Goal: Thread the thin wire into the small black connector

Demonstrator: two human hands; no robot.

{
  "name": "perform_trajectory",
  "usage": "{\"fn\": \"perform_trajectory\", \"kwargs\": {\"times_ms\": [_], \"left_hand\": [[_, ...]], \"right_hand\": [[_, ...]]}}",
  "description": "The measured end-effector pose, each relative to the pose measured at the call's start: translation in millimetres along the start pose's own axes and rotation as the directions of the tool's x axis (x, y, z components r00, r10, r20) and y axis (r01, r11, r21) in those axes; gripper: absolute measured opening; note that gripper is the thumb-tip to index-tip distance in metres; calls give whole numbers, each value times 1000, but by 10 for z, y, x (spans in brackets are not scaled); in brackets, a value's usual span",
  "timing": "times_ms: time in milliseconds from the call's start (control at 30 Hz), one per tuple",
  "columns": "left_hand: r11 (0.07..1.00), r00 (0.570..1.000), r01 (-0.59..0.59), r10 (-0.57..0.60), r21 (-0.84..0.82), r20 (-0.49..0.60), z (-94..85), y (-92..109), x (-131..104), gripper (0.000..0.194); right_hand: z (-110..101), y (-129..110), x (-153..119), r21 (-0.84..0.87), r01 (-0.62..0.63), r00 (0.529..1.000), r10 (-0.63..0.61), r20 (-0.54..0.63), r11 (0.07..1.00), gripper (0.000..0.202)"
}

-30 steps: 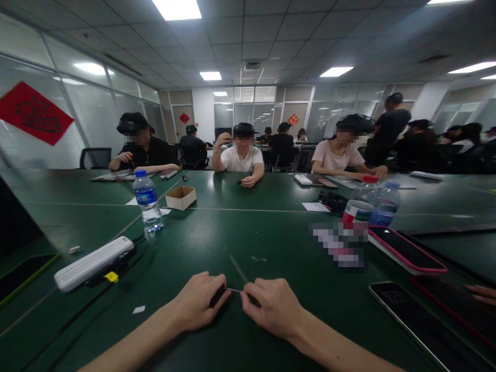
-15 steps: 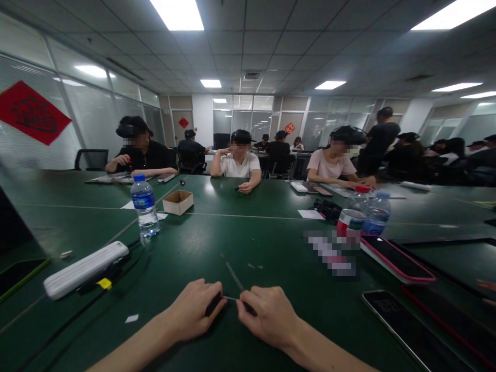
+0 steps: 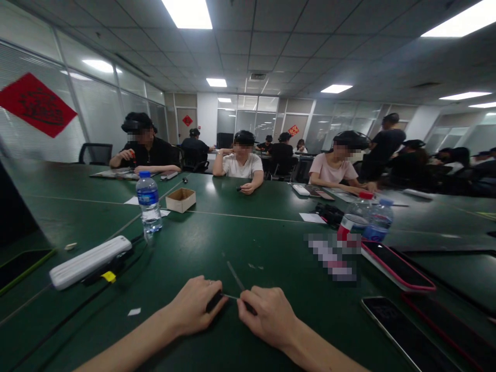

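At lower centre of frame, left hand [image 3: 198, 306] and right hand [image 3: 268, 316] pinching a thin rod [image 3: 231, 297] between them, pale strip [image 3: 234, 275] angling up-left from right hand, green table [image 3: 194, 243] below, water bottle [image 3: 149, 201] left of centre.

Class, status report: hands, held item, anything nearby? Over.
Left hand and right hand: pinching, close together. Thin pale piece: spans between them. Nearby: dark-screened phone right, white scrap left.

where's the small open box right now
In the head view, the small open box sits on the green table, left of centre, just right of and beyond a blue-capped bottle.
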State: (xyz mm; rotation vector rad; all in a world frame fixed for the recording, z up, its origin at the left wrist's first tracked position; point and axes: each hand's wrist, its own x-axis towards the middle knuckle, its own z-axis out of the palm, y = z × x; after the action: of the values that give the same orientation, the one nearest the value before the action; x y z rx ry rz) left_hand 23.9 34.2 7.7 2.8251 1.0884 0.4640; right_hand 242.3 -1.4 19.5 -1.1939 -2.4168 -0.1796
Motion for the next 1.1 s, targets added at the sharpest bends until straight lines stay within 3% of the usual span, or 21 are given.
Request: {"fn": "perform_trajectory", "kwargs": {"times_ms": [467, 1100], "left_hand": [[998, 999, 53, -53, 16, -6, -18, -3, -4, 22], [998, 999, 52, -52, 29, 4, -14, -14, -16, 28]], "right_hand": [[-47, -38, 32, 8, -57, 995, 56, 87, 998, 27], [-31, -4, 32, 67, -91, 992, 85, 89, 994, 30]]}}
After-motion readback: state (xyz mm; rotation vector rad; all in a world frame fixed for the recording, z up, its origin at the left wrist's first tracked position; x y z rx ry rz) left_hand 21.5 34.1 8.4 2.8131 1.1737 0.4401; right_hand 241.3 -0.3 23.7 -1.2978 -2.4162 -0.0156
